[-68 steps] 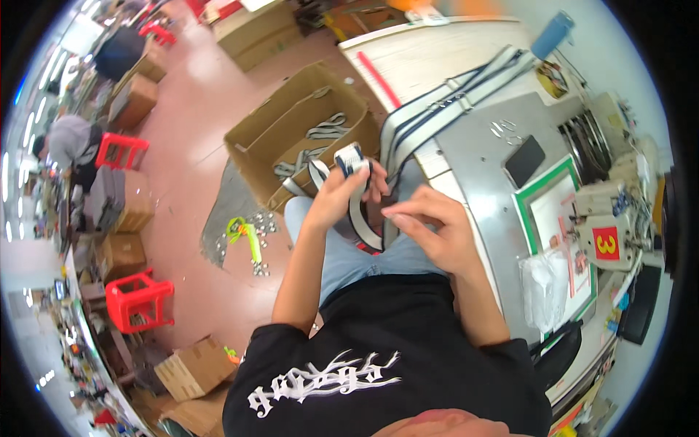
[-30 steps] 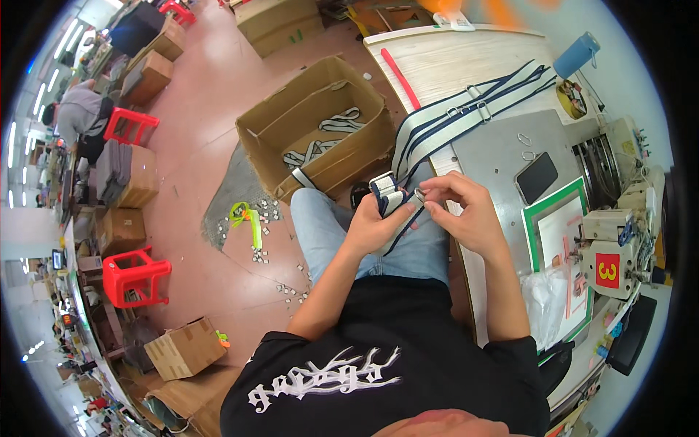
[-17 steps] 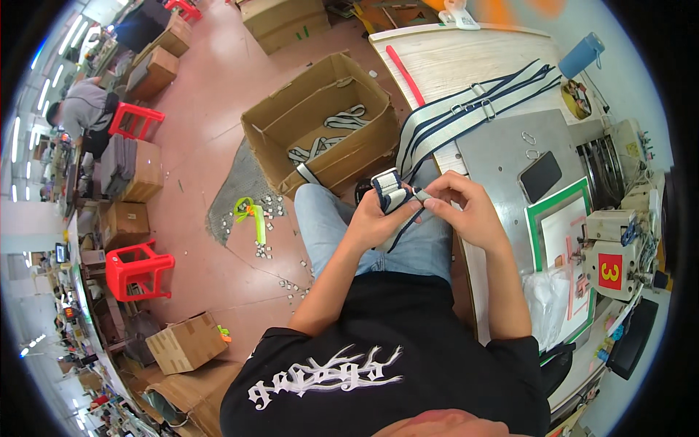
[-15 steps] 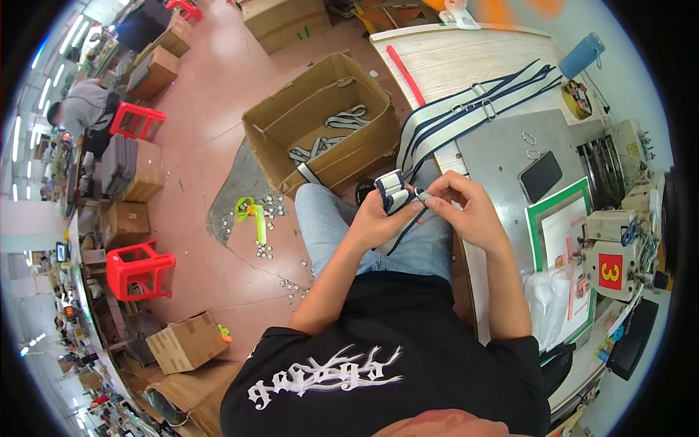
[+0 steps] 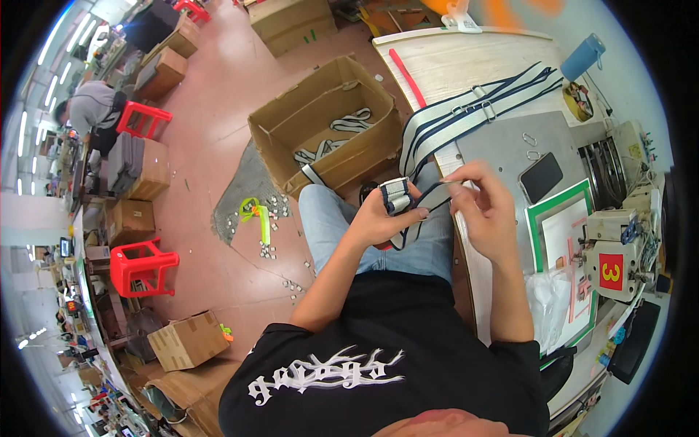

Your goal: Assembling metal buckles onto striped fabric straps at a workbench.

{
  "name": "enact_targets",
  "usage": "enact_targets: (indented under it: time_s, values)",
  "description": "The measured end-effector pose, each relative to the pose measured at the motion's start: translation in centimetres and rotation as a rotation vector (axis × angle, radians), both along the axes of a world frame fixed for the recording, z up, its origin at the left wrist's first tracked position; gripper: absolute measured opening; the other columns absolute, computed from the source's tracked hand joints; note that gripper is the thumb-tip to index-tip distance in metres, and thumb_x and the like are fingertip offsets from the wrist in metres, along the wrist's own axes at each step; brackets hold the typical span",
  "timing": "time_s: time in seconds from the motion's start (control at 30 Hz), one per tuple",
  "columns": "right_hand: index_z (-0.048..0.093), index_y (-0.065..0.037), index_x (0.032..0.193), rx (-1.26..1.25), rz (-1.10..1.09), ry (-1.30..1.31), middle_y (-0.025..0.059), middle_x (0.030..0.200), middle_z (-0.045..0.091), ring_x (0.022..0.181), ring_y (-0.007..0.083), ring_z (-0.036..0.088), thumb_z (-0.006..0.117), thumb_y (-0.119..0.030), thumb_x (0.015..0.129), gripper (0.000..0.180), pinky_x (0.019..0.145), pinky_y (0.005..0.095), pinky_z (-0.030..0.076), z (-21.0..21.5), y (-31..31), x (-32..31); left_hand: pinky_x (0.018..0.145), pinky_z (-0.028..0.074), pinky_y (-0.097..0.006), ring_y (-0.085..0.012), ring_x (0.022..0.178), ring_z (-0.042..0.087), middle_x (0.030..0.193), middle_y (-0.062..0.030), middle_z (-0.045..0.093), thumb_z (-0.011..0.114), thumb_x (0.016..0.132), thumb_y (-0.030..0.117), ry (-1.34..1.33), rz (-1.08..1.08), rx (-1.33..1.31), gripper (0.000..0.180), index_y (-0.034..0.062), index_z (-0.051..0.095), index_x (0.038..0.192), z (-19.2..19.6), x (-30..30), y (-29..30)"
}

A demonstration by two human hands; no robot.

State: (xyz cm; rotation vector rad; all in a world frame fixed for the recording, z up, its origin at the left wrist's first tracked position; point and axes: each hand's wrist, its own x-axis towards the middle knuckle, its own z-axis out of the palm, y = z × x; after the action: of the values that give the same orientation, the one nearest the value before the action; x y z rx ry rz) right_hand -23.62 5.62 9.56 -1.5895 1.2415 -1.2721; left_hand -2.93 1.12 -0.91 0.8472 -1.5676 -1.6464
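Observation:
Over my lap, my left hand (image 5: pixel 373 220) is closed round a folded bundle of webbing strap (image 5: pixel 395 195), off-white with navy edges. From the bundle a stretch of the same strap runs up to my right hand (image 5: pixel 482 207), which pinches its end between thumb and fingers. That hand is slightly blurred and hovers by the table edge. More straps of the same kind (image 5: pixel 444 138) lie across the table and drop over its edge toward my lap, with metal buckles (image 5: pixel 488 111) threaded on them.
An open carton (image 5: pixel 357 166) on the floor at my left holds looped straps. A phone (image 5: pixel 541 177), metal rings (image 5: pixel 529 138), a green-edged frame (image 5: pixel 533 229) and a sewing machine (image 5: pixel 615 269) are at right. Red stools (image 5: pixel 144 268) and a seated person (image 5: pixel 95 109) are farther left.
My right hand has moved away from my left, up and to the right, drawing the strap end out between them. My left hand still grips the bundle.

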Motion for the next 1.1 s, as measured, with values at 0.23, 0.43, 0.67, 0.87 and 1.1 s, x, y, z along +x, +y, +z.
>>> enact_targets:
  time_s: [0.23, 0.43, 0.67, 0.87, 1.1]
  values:
    - [0.061, -0.003, 0.121, 0.254, 0.059, -0.277, 0.0045, 0.098, 0.068, 0.077, 0.0074, 0.065, 0.065, -0.004, 0.103, 0.018, 0.061, 0.0233, 0.056, 0.1, 0.2, -0.1, 0.081, 0.052, -0.03, -0.0112, 0.088, 0.062, 0.095, -0.0034, 0.069, 0.059, 0.103, 0.016, 0.206, -0.013, 0.201, 0.024, 0.0014, 0.067, 0.121, 0.6, 0.5, 0.2]
    - [0.065, 0.0, 0.11, 0.372, 0.166, -0.288, 0.0016, 0.091, 0.07, 0.074, 0.004, 0.062, 0.07, -0.003, 0.1, 0.012, 0.064, 0.0209, 0.051, -2.2, -0.2, 0.5, 0.079, 0.056, -0.033, -0.0162, 0.082, 0.064, 0.096, -0.0098, 0.069, 0.05, 0.103, 0.008, 0.055, -0.064, -0.052, 0.03, -0.0043, 0.064, 0.126, 0.8, 0.8, -0.4]
    - [0.067, 0.0, 0.105, 0.43, 0.138, -0.258, 0.0005, 0.085, 0.07, 0.072, 0.0034, 0.062, 0.072, -0.004, 0.1, 0.007, 0.063, 0.0203, 0.05, -2.4, -0.2, 0.7, 0.076, 0.055, -0.04, -0.0318, 0.079, 0.064, 0.095, -0.0198, 0.067, 0.052, 0.091, 0.0, 0.079, -0.064, -0.337, 0.025, -0.0064, 0.063, 0.112, 0.8, 0.0, -0.8]
    - [0.064, 0.002, 0.111, 0.328, 0.042, -0.412, 0.0042, 0.096, 0.071, 0.083, 0.0071, 0.066, 0.068, -0.002, 0.101, 0.011, 0.071, 0.0238, 0.057, -2.1, -0.1, 1.7, 0.075, 0.054, -0.037, -0.0249, 0.079, 0.064, 0.087, -0.0105, 0.065, 0.049, 0.091, -0.003, -0.035, -0.046, -0.441, 0.017, -0.0017, 0.062, 0.102, 0.9, -0.9, -0.8]
    - [0.064, 0.002, 0.113, 0.294, 0.152, -0.409, 0.0046, 0.102, 0.068, 0.095, 0.0097, 0.066, 0.067, 0.001, 0.1, 0.013, 0.086, 0.0267, 0.057, -2.7, -0.2, 1.0, 0.082, 0.051, -0.048, -0.0425, 0.092, 0.06, 0.099, -0.0204, 0.059, 0.056, 0.078, -0.003, -0.265, -0.034, -0.704, 0.043, -0.0014, 0.064, 0.12, 1.5, -0.2, -2.0]
